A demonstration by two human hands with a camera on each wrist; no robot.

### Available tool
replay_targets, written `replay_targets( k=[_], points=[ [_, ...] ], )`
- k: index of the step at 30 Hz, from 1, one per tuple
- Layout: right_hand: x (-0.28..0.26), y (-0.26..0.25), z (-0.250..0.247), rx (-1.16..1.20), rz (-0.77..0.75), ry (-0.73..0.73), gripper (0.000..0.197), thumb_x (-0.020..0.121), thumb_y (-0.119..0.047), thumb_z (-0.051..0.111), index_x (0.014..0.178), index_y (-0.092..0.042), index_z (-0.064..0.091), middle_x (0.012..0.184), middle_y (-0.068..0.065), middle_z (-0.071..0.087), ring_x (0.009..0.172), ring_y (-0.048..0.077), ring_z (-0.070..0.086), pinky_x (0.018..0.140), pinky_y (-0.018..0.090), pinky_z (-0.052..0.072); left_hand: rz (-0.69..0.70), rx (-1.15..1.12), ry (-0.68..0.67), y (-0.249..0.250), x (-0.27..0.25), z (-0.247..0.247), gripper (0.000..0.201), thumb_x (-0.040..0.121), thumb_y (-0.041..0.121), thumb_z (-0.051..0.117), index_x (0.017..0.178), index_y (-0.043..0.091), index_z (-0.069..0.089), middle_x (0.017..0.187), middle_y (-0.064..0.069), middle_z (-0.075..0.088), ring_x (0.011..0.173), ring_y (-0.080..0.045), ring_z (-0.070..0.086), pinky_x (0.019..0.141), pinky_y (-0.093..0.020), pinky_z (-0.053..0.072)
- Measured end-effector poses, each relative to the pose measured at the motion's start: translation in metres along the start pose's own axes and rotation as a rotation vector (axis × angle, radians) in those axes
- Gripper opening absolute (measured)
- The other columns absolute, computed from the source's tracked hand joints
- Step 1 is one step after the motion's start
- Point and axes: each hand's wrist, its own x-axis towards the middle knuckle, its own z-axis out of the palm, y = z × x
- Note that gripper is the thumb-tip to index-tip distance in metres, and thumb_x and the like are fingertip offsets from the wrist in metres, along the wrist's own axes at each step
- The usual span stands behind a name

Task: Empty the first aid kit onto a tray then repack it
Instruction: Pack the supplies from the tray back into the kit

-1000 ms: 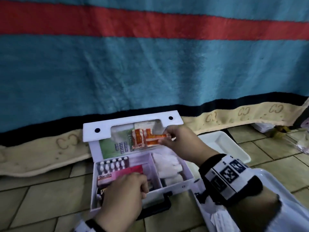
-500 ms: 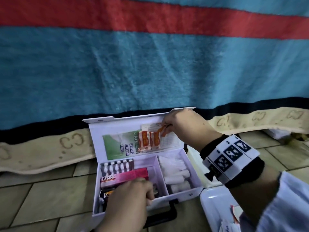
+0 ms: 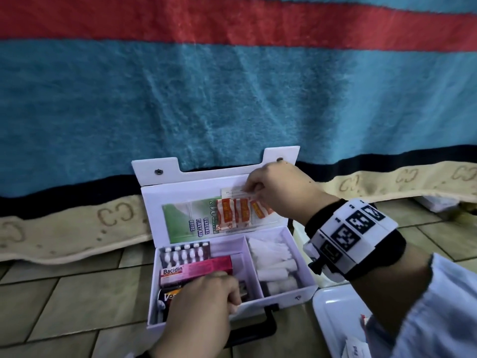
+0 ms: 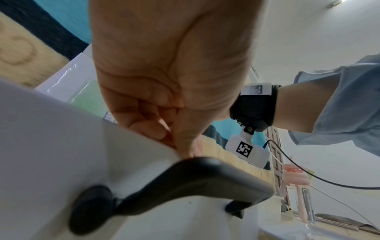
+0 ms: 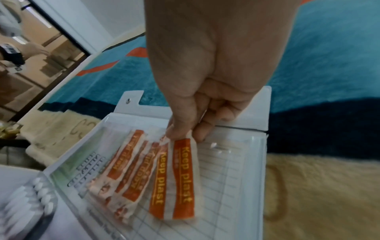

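Steadying the first aid kit (image 3: 281, 293) by its front wall, the left hand (image 3: 201, 311) sits at the near left, fingers curled over the edge just above the black handle (image 4: 185, 183); in the left wrist view the thumb and fingers pinch the thin white wall, probably so the light box does not slide while the other hand works in the lid. Beneath that hand, the left compartment holds a strip of white tablets (image 3: 184, 251), a pink box (image 3: 196, 270) and a dark packet (image 3: 167, 298) partly covered by the knuckles. The right compartment is filled with white gauze rolls (image 3: 273, 264). The lid (image 3: 160, 192) stands open against the striped blanket (image 3: 232, 99), which props it upright, and a green guide sheet (image 3: 191, 220) lies flat behind its clear pocket. Further right, the right hand (image 3: 281, 192) pinches the top of the orange plaster strips (image 5: 174, 175) between thumb and forefinger, their lower ends seemingly tucked in the pocket, likely feeding them in for repacking. At far right the white tray (image 3: 335, 311) sits on the tiled floor just beside the kit, with a few items on it.
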Motion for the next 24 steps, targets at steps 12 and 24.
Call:
replay_targets(
  k=[12,24],
  points=[
    [-0.008,0.009,0.005,0.187,0.088,-0.094,0.032,0.085,-0.007,0.048,0.094,-0.031,0.068,0.084,-0.016,0.061,0.083,0.008,0.060,0.072,0.023,0.051,-0.023,0.003,0.009,0.002,-0.002,0.000,0.030,0.077,0.009,0.051,0.061,0.034,0.046,0.083,0.021,0.063,0.076,0.011,0.056,0.073,-0.014,0.046],
    [-0.033,0.006,-0.015,0.002,0.040,0.001,0.029,0.088,-0.026,0.057,0.115,-0.028,0.066,0.124,-0.007,0.064,0.116,0.014,0.056,0.103,0.027,0.039,-0.049,0.015,0.008,0.002,-0.003,0.000,0.031,0.078,0.011,0.059,0.059,0.033,0.048,0.072,0.021,0.058,0.077,0.006,0.054,0.074,-0.019,0.048]
  ],
)
